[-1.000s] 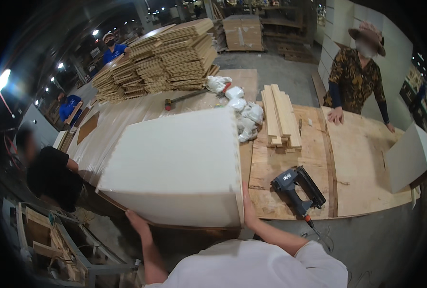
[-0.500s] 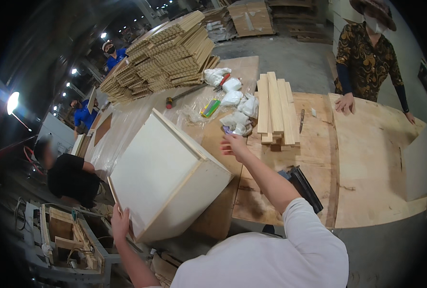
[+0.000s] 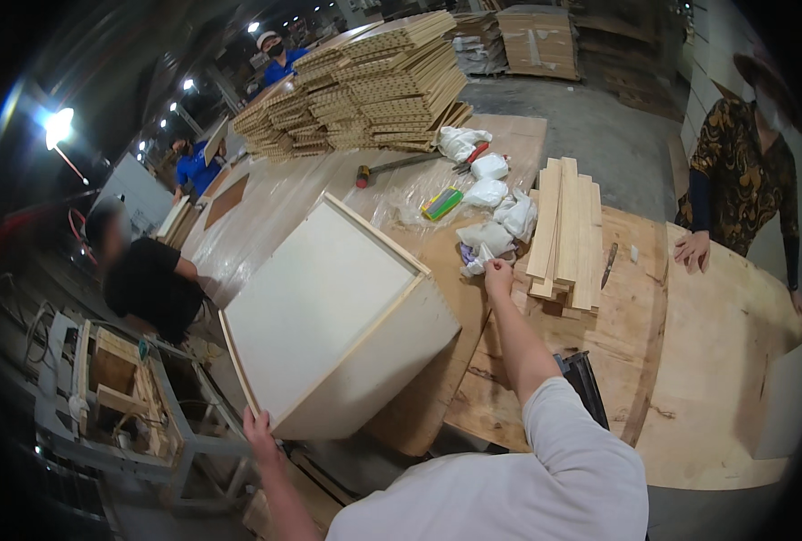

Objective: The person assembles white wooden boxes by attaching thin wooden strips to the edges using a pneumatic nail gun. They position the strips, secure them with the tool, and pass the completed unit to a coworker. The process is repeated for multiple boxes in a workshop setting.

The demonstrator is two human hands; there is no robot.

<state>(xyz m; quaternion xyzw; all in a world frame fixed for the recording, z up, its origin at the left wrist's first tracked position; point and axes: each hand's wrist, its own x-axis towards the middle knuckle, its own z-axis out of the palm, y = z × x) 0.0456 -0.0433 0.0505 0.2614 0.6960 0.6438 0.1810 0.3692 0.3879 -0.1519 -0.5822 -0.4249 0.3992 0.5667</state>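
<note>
A large white box-shaped cabinet [image 3: 324,302] with pale wooden edging sits tilted across the near side of the work table. My left hand [image 3: 261,435] is closed around its lower left edge, fingertips on the wooden rim. My right hand [image 3: 500,278] reaches forward to the cluster of small white plastic bags. Its fingers pinch the near edge of the closest plastic bag [image 3: 487,238], which has a purple bit at its side. What lies inside the bags cannot be made out. A stack of pale wooden strips [image 3: 565,230] lies just right of that hand.
A black tool [image 3: 586,383] lies by my right forearm. Beyond the cabinet are a hammer [image 3: 365,177], a yellow-green packet [image 3: 442,204] and tall stacks of slatted boards [image 3: 374,86]. A co-worker's hand [image 3: 692,251] rests on the plywood sheet [image 3: 707,361] at right; other people work at left.
My right hand has gone from loosely spread fingers beside the bags to a pinch on the nearest one. My left hand still holds the cabinet's edge. The whole view has shifted.
</note>
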